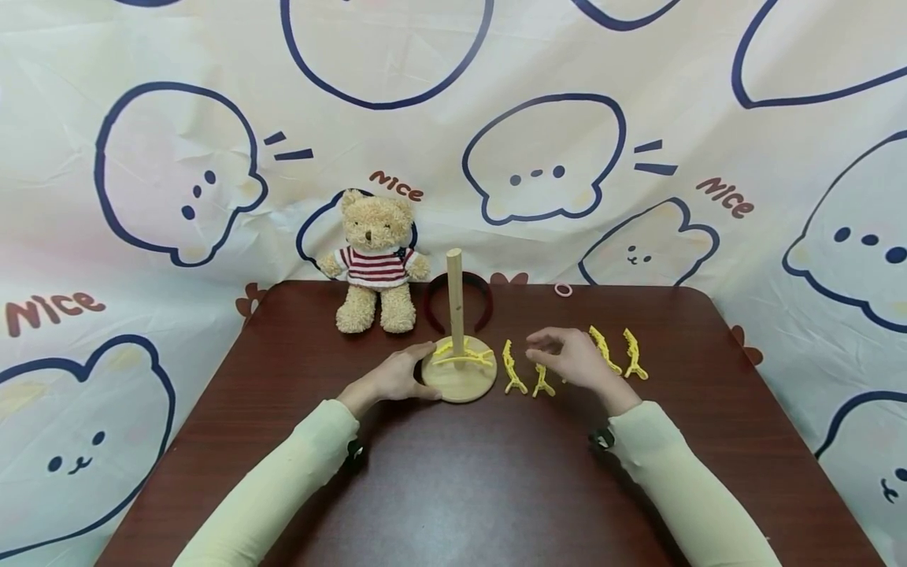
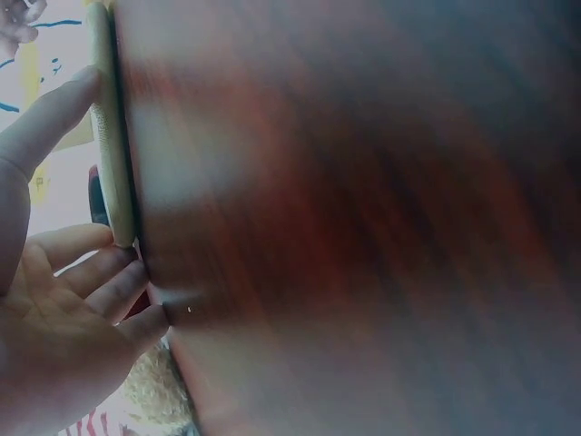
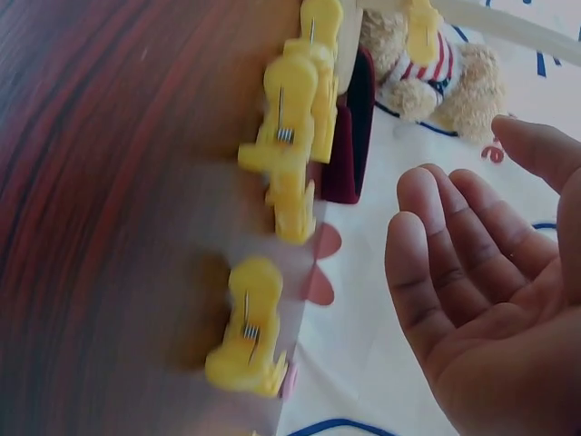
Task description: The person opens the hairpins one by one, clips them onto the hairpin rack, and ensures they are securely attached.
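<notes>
My left hand [image 1: 397, 374] holds the left rim of a round wooden stand [image 1: 460, 387], thumb at the front and fingers behind; the left wrist view shows the disc's edge [image 2: 111, 145] between them. From the disc rises an upright post [image 1: 456, 299]. A yellow hair clip [image 1: 482, 357] sits at the post's foot, its arms seeming to pass either side of it. My right hand [image 1: 570, 358] hovers over the row of yellow clips, with nothing between thumb and fingers. Near it lie a clip [image 1: 509, 368], another clip [image 1: 542, 383] and, to its right, a further clip [image 1: 634, 356].
A teddy bear [image 1: 375, 264] in a striped shirt sits at the back left. A dark red headband [image 1: 485, 295] stands behind the post. One small pink ring [image 1: 563, 290] is at the table's back edge. A patterned cloth [image 1: 425, 142] hangs behind the brown table [image 1: 453, 488].
</notes>
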{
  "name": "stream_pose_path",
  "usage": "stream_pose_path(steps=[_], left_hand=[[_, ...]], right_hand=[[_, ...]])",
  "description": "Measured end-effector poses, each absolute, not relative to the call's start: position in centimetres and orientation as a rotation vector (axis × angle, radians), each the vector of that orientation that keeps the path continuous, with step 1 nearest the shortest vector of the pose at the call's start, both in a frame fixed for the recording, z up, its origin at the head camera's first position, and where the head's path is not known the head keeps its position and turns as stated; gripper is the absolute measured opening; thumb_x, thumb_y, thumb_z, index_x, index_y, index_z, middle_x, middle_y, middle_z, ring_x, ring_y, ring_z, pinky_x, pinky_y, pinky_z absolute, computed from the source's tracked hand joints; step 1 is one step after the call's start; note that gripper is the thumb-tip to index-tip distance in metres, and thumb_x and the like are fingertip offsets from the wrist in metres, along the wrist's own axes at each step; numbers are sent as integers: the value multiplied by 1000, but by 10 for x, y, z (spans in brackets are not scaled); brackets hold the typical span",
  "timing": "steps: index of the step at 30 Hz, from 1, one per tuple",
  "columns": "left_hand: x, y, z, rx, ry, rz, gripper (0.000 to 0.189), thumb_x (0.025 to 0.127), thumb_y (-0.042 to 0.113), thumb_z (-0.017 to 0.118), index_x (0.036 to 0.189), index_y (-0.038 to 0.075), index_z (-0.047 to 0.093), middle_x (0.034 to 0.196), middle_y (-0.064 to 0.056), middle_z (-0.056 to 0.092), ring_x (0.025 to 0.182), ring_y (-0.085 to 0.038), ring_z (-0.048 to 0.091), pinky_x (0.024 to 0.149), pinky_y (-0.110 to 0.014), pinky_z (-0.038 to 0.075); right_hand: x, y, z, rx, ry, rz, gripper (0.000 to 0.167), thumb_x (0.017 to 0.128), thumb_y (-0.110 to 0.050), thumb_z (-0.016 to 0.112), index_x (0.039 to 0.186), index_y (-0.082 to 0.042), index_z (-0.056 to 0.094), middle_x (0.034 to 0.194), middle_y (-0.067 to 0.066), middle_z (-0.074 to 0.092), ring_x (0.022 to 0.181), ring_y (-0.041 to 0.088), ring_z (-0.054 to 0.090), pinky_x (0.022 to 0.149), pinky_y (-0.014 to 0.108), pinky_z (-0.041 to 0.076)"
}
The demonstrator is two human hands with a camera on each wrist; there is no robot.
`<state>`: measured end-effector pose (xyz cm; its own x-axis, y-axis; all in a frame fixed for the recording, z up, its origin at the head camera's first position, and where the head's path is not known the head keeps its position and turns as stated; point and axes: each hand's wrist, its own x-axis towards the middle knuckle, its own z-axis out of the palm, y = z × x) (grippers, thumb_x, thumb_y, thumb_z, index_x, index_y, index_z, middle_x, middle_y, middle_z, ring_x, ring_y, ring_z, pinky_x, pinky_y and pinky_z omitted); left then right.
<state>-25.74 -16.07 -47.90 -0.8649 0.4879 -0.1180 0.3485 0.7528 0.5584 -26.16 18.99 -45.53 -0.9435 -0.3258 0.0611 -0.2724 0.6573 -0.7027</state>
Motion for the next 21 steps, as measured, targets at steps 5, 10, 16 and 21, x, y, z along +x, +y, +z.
stream_pose_path(steps=[5,10,16,21], left_hand=[[-258,-161,-479,664,2697,778,96,81,40,82,155,1,34,161,-20,33,148,-36,33,119,-49,33],[-258,-161,-479,669,2695,779,96,81,40,82,155,1,34,161,-21,33,148,-37,33,119,-49,33],[-258,-161,-479,678,2697,770,96,81,40,82,154,1,34,161,-20,33,148,-37,34,118,-49,33],[-258,-161,-480,676,2699,766,96,81,41,82,154,1,34,161,-20,33,148,-37,34,118,-49,34]], right_hand=[[-261,209,-454,-451,2788,-1167,39,92,-40,71,121,-14,72,102,3,76,83,19,68,64,31,53],[-260,229,-452,-390,2812,-1186,37,93,-38,71,119,-11,72,100,6,76,82,25,70,63,32,53],[-256,253,-450,-284,2825,-1164,36,94,-35,70,118,-9,71,101,10,75,80,28,69,61,31,53],[-254,274,-449,-209,2850,-1123,37,94,-37,69,118,-8,71,103,12,75,81,25,67,63,30,52]])
